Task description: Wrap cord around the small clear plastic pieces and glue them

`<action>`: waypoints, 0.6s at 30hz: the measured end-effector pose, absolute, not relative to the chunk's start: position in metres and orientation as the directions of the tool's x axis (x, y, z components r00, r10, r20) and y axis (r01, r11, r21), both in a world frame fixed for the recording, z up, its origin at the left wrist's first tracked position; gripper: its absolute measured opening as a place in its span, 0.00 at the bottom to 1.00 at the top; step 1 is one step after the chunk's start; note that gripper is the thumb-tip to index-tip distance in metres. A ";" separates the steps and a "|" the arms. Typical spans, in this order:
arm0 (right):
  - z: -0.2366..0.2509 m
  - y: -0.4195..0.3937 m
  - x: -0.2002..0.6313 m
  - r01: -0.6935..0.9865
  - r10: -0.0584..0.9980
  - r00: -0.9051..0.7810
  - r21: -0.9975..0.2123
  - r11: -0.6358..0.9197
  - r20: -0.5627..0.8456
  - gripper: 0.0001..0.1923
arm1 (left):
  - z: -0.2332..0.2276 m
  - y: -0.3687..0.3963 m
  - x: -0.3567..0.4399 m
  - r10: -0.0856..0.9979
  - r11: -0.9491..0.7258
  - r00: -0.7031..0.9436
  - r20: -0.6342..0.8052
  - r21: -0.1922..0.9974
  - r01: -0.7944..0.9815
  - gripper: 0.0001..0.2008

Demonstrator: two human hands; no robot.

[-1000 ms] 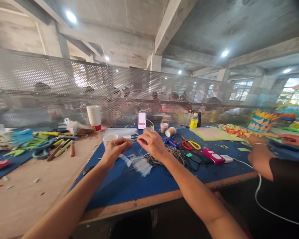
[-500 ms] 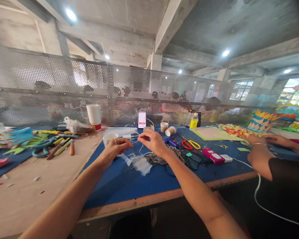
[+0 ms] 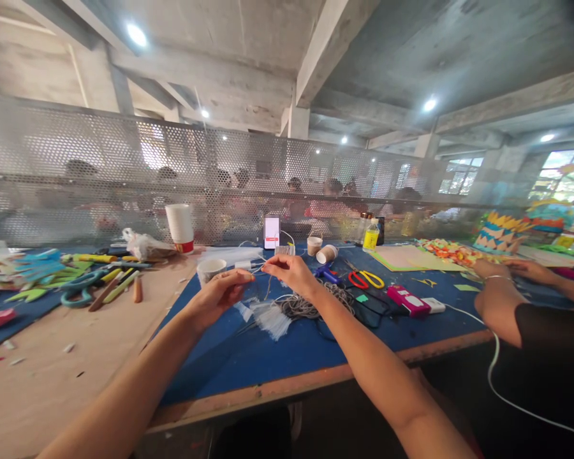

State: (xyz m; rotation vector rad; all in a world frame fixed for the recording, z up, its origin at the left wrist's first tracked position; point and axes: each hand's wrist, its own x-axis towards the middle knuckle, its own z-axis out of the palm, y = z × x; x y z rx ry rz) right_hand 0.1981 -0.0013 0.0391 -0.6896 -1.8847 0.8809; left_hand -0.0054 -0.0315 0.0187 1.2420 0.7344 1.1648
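My left hand (image 3: 222, 292) and my right hand (image 3: 291, 273) face each other above the blue table mat (image 3: 210, 363), thumbs and fingertips pinched. A thin pale cord (image 3: 259, 270) runs between the two pinches, and a short end seems to dangle below. Under my right hand lies a tangled heap of grey cord (image 3: 307, 306). Beside it is a tuft of white translucent fibres (image 3: 273, 320). Just behind my left hand stands a paper cup (image 3: 210, 270). Two small cord-wrapped cups, one upright (image 3: 314, 245) and one tipped over (image 3: 326, 254), sit beyond my right hand.
A lit phone (image 3: 271, 233) leans at the back. Rightward are a blue glue gun (image 3: 329, 274), scissors (image 3: 366, 279), a yellow bottle (image 3: 371, 236), a magenta box (image 3: 408, 301) and a co-worker's arm (image 3: 500, 303). Stacked cups (image 3: 178, 227) and several tools (image 3: 119, 284) occupy the left.
My fingertips have shifted slightly, and the left hand's fingers have turned and spread a little. The pale cord between the hands now shows more clearly.
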 end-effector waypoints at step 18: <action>0.032 -0.010 0.195 0.594 0.412 -0.479 -0.059 0.802 0.775 0.08 | 0.020 -0.037 0.007 0.916 -0.385 -0.050 0.398 0.907 0.169 0.09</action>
